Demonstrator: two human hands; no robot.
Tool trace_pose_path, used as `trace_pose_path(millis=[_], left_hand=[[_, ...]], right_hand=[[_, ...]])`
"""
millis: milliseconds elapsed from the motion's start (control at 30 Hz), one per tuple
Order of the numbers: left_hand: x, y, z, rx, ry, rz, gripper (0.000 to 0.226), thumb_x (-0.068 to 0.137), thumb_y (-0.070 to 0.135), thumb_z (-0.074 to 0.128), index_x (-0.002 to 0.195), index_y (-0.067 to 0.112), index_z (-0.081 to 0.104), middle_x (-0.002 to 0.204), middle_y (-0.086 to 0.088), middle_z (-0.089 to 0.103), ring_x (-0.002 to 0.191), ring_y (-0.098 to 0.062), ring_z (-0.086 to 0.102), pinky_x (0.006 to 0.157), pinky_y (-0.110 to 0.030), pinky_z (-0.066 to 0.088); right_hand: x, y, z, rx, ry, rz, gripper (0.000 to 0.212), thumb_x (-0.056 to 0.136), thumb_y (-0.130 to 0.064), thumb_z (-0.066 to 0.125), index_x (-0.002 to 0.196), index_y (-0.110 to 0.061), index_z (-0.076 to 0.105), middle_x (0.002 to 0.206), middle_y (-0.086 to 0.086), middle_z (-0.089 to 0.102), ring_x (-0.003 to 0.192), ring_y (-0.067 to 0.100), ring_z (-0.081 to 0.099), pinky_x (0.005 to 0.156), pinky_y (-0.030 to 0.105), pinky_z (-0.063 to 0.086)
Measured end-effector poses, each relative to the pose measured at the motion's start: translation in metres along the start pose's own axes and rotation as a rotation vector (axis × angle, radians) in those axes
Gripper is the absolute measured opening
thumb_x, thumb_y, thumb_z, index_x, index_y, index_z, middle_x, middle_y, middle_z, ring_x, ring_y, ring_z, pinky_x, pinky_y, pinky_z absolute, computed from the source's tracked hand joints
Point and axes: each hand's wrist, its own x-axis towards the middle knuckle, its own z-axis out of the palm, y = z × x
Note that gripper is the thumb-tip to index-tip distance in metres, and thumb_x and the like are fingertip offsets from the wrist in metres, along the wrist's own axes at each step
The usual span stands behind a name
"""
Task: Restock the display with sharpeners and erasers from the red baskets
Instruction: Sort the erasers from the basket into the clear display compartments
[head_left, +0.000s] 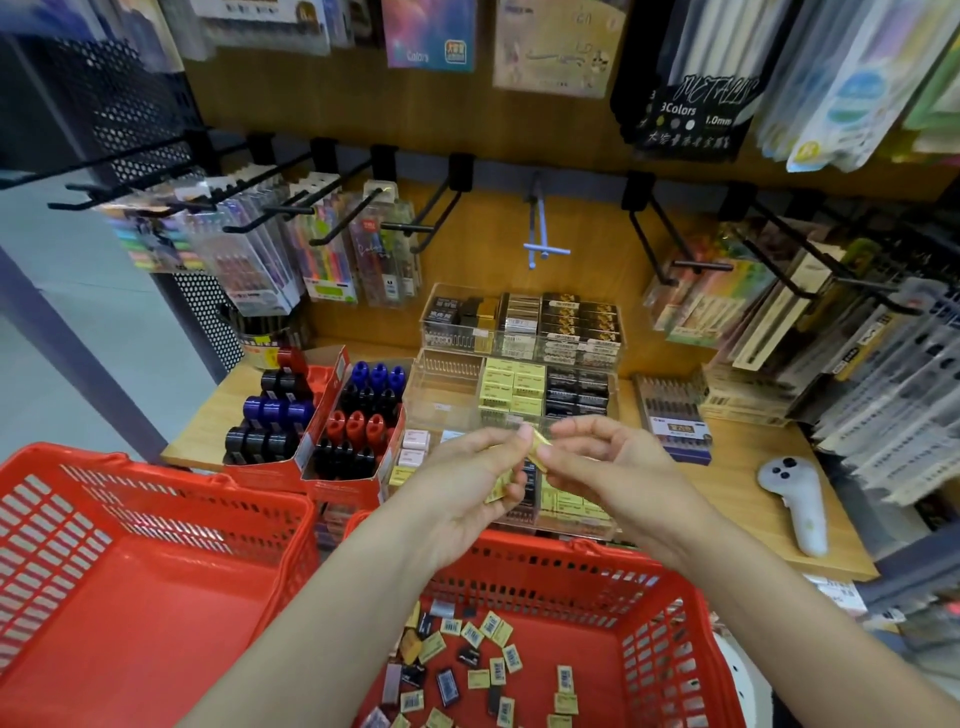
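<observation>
My left hand (470, 475) grips a small stack of yellow erasers (497, 488) above the front of the clear tiered display (441, 395). My right hand (597, 462) pinches one yellow eraser (540, 442) at its fingertips, right beside the left hand. The red basket on the right (670, 613) lies below my arms and holds several loose yellow and black erasers (467, 670). The red basket on the left (130, 571) shows only its bare bottom. Two red cardboard trays of sharpeners (358, 415), black, blue and red, stand left of the display.
The display's upper tiers hold rows of yellow and black boxed erasers (545, 384). A white handheld controller (797, 504) lies on the wooden shelf at the right, and a pen box (672, 415) sits beside the display. Black hooks with pen packs (322, 249) jut out above.
</observation>
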Motion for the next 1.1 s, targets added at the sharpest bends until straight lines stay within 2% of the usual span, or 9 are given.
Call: trace_pose_path(millis=[100,200,367,433,533,633,767,967,1100], left_hand=[[0.002,0.001,0.000,-0.040,0.053,-0.019,0.021,0.089,0.021,0.070,0.107,0.012,0.067,0.092,-0.006,0.058,0.078,-0.015,0.053,0.069,-0.024,0.054],[0.004,0.005,-0.003,-0.172,0.036,-0.061,0.024,0.096,0.004,0.053,0.120,0.006,0.057,0.111,-0.015,0.048,0.089,-0.023,0.050,0.089,-0.036,0.053],[0.006,0.005,-0.003,-0.131,-0.049,-0.079,0.041,0.094,-0.012,0.049,0.132,0.003,0.053,0.114,-0.017,0.052,0.099,-0.027,0.058,0.090,-0.040,0.054],[0.007,0.003,-0.004,-0.142,-0.036,-0.077,0.040,0.092,-0.012,0.053,0.129,0.002,0.055,0.114,-0.020,0.056,0.104,-0.030,0.059,0.088,-0.041,0.056],[0.011,0.000,-0.008,-0.144,0.011,-0.059,0.035,0.090,-0.009,0.059,0.123,0.002,0.061,0.115,-0.022,0.059,0.106,-0.030,0.062,0.085,-0.040,0.059],[0.016,0.000,-0.010,-0.167,0.036,-0.045,0.029,0.087,-0.007,0.063,0.115,0.000,0.065,0.116,-0.022,0.059,0.104,-0.029,0.063,0.079,-0.038,0.061],[0.019,0.000,-0.012,-0.199,0.076,-0.050,0.023,0.088,-0.006,0.062,0.111,-0.001,0.065,0.114,-0.021,0.060,0.104,-0.029,0.063,0.078,-0.036,0.060],[0.016,-0.001,-0.012,-0.210,0.059,-0.059,0.024,0.088,-0.007,0.062,0.111,-0.001,0.066,0.110,-0.022,0.062,0.100,-0.030,0.064,0.074,-0.037,0.062],[0.014,-0.002,-0.015,-0.194,0.051,-0.058,0.022,0.088,-0.007,0.062,0.109,0.000,0.067,0.109,-0.021,0.061,0.097,-0.029,0.065,0.073,-0.037,0.062]], right_hand=[[0.011,0.012,-0.012,0.060,0.085,0.153,0.033,0.079,-0.004,0.076,0.110,-0.011,0.067,0.101,0.014,0.072,0.089,0.020,0.074,0.076,0.026,0.059],[0.026,0.042,-0.028,-0.281,0.281,0.218,0.025,0.090,-0.008,0.068,0.112,-0.020,0.066,0.084,0.007,0.072,0.079,0.017,0.074,0.080,0.035,0.060],[0.044,0.079,-0.031,-0.779,0.350,0.228,0.016,0.091,-0.031,0.068,0.104,-0.023,0.066,0.077,-0.003,0.069,0.059,0.007,0.061,0.044,0.015,0.038],[0.050,0.084,-0.026,-0.839,0.348,0.217,0.017,0.090,-0.032,0.070,0.102,-0.022,0.063,0.074,-0.005,0.069,0.063,0.008,0.063,0.052,0.018,0.045],[0.057,0.087,-0.017,-0.880,0.349,0.260,0.018,0.086,-0.037,0.073,0.090,-0.026,0.059,0.082,-0.003,0.073,0.084,0.017,0.069,0.087,0.035,0.052],[0.060,0.087,-0.017,-0.934,0.352,0.268,0.019,0.082,-0.040,0.076,0.081,-0.031,0.059,0.089,-0.005,0.073,0.095,0.017,0.067,0.094,0.040,0.049],[0.059,0.088,-0.019,-0.927,0.350,0.227,0.011,0.084,-0.037,0.074,0.080,-0.030,0.067,0.084,-0.005,0.074,0.089,0.017,0.070,0.088,0.039,0.054],[0.059,0.090,-0.016,-1.022,0.409,0.179,0.018,0.091,-0.033,0.068,0.080,-0.022,0.078,0.078,0.000,0.074,0.071,0.019,0.069,0.060,0.027,0.051],[0.066,0.084,-0.014,-1.071,0.406,0.231,0.035,0.090,-0.028,0.066,0.058,-0.014,0.064,0.063,0.004,0.064,0.061,0.021,0.063,0.055,0.026,0.049]])
